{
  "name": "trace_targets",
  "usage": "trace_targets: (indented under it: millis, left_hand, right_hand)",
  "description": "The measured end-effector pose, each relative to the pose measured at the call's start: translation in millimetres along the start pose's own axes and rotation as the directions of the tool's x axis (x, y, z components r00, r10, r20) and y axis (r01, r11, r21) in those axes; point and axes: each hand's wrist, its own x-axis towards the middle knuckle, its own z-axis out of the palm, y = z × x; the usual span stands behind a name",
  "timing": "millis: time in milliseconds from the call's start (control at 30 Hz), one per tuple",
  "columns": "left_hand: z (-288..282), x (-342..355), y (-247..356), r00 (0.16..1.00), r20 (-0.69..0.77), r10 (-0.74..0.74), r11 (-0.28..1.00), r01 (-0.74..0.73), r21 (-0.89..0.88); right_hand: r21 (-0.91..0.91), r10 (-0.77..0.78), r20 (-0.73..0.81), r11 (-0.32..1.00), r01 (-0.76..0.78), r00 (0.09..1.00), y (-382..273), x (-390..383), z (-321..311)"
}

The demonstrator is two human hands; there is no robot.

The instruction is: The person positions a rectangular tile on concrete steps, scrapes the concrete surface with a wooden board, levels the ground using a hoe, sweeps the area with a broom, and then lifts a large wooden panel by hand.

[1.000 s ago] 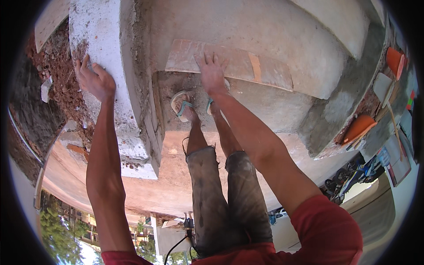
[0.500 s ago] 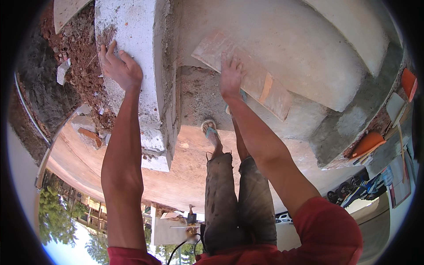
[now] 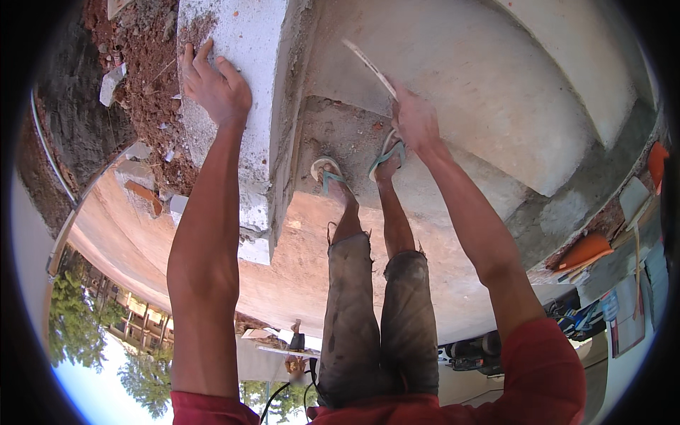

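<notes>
My left hand [image 3: 216, 85] rests with its fingers spread on top of a low white wall [image 3: 248, 53], whose side is rough grey mortar. My right hand [image 3: 416, 117] is closed around a flat board [image 3: 368, 65], which shows almost edge-on as a thin pale strip. The board is tilted up over a smooth concrete step [image 3: 467, 85]; whether its lower edge touches the concrete I cannot tell. My fingers partly hide its near end.
My sandalled feet [image 3: 391, 157] stand by the wall on gritty, mortar-strewn ground. Left of the wall lies loose red soil [image 3: 149, 78] with rubble. More curved concrete edges rise at right, with orange tiles [image 3: 584, 251] and tools beyond.
The board has turned from lying broad side up under my right palm to standing edge-on in my grip. My right hand moved right; my left hand stays on the wall.
</notes>
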Motion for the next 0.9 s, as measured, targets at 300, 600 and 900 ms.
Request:
trace_targets:
  millis: [300,600,900]
  left_hand:
    - [2.3,-2.6,-5.4,1.0,-0.008,-0.005,1.0,0.005,0.005]
    - [3.3,-2.8,-5.3,1.0,-0.008,-0.006,1.0,0.006,0.021]
    - [3.6,-2.4,-5.1,1.0,-0.013,0.0,1.0,0.0,0.022]
  right_hand:
    - [0.0,0.133,-0.101,0.991,-0.133,0.986,-7.5,106.5,-36.5]
    - [0.155,0.035,-0.102,0.988,-0.019,0.994,-21.3,111.2,28.4]
    - [0.049,0.0,-0.056,0.999,0.002,0.998,-22.4,62.0,14.7]
